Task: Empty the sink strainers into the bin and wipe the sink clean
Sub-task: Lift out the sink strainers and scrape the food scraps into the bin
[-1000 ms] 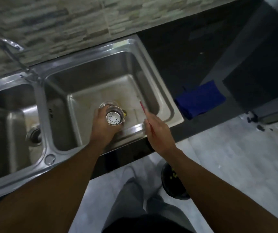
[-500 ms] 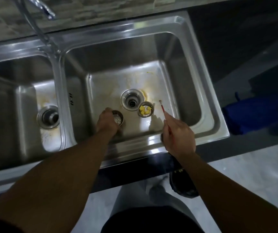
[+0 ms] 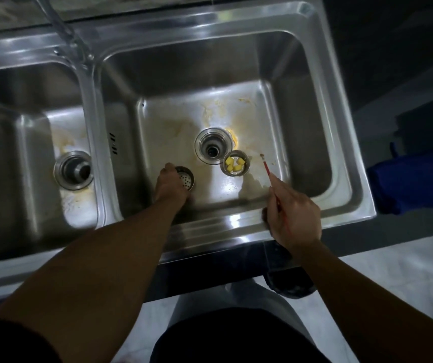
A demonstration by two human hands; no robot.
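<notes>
Two strainers lie on the floor of the right basin [image 3: 301, 127], out of their drains. Our left hand [image 3: 169, 186] curls round the empty strainer [image 3: 186, 178]; the other strainer [image 3: 235, 163] holds yellow scraps, so we judge one emptied. Our right hand [image 3: 293, 218] pinches a thin red stick [image 3: 269, 172]. With yellow stains [image 3: 210, 111] on the steel, wiping is not yet done.

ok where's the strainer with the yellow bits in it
Head view: the strainer sits on the floor of the right basin, just right of the open drain and left of the red stick.
</notes>
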